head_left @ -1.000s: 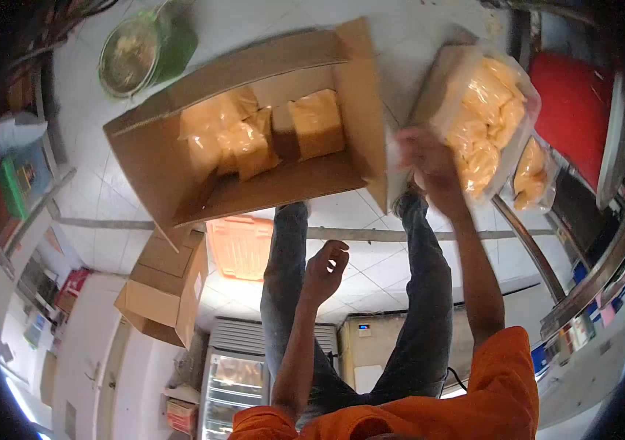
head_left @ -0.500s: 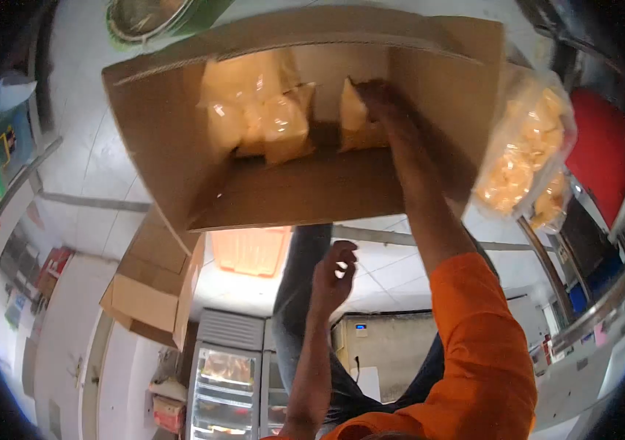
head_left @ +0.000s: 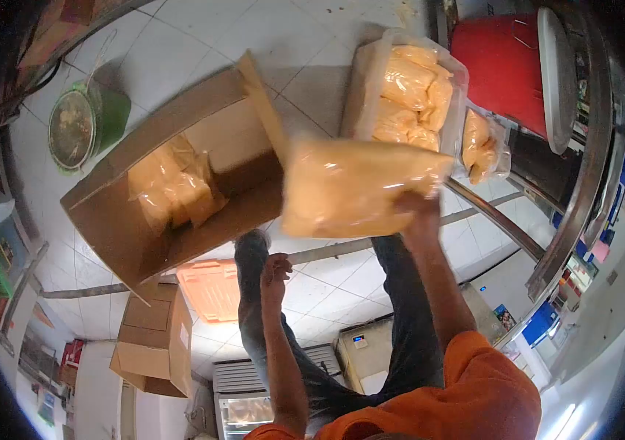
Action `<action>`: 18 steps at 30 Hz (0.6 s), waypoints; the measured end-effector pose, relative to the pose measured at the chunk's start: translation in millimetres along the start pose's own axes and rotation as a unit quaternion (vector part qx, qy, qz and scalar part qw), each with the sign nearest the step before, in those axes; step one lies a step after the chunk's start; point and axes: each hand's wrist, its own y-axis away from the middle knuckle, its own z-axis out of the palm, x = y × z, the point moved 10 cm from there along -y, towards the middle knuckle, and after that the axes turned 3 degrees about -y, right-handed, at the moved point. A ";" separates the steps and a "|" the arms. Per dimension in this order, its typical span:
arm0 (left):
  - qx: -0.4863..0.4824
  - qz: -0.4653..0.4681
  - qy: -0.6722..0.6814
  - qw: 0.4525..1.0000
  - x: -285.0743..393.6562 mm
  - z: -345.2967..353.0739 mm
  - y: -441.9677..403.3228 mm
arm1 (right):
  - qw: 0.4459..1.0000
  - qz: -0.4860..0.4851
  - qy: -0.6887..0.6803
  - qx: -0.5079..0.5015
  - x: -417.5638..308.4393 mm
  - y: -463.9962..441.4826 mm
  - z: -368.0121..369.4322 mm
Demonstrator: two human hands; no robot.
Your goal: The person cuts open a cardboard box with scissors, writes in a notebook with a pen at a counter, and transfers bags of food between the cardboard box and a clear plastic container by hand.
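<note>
My right hand grips a clear plastic bag of orange-yellow food by its right side. The bag hangs in the air, its left end just over the right edge of an open cardboard box. Inside that box, several similar bags are bunched at the left. My left hand hovers above my thigh with loosely curled fingers and gaps between them, holding nothing.
A translucent tub of similar bags stands at upper right, beside another bag and a red container. A green bucket sits left. Below are a smaller cardboard box and an orange plastic crate.
My right hand has come out of the cardboard box with a bag and moved right. The view has swung, so the box now appears further left and tilted. My left hand remains over my leg.
</note>
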 end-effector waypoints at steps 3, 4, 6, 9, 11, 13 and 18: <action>0.004 -0.008 -0.010 1.000 -11.6 7.4 -2.0 | 0.980 -0.009 -0.192 0.043 -56.8 -34.5 -75.7; 0.014 -0.013 -0.010 1.000 -4.9 12.8 1.0 | 0.978 -0.021 -0.202 0.041 -70.4 -65.1 -98.1; 0.032 0.010 -0.026 0.999 -0.2 20.5 2.8 | 0.990 -0.056 -0.127 0.017 -82.2 -156.3 -139.6; 0.042 0.010 -0.074 0.996 -2.2 34.8 -0.1 | 0.993 -0.096 0.036 -0.065 -73.8 -304.8 -155.7; 0.055 0.007 -0.081 0.995 -10.1 44.2 0.7 | 0.945 -0.198 0.233 -0.119 -54.9 -385.6 -141.9; 0.069 0.015 -0.091 0.993 -14.3 49.6 -8.1 | 0.827 -0.081 0.553 0.055 -35.0 -411.9 -130.0; 0.080 0.019 -0.089 0.993 -34.4 60.0 -13.8 | 0.785 -0.116 0.588 0.158 -27.7 -347.0 -73.1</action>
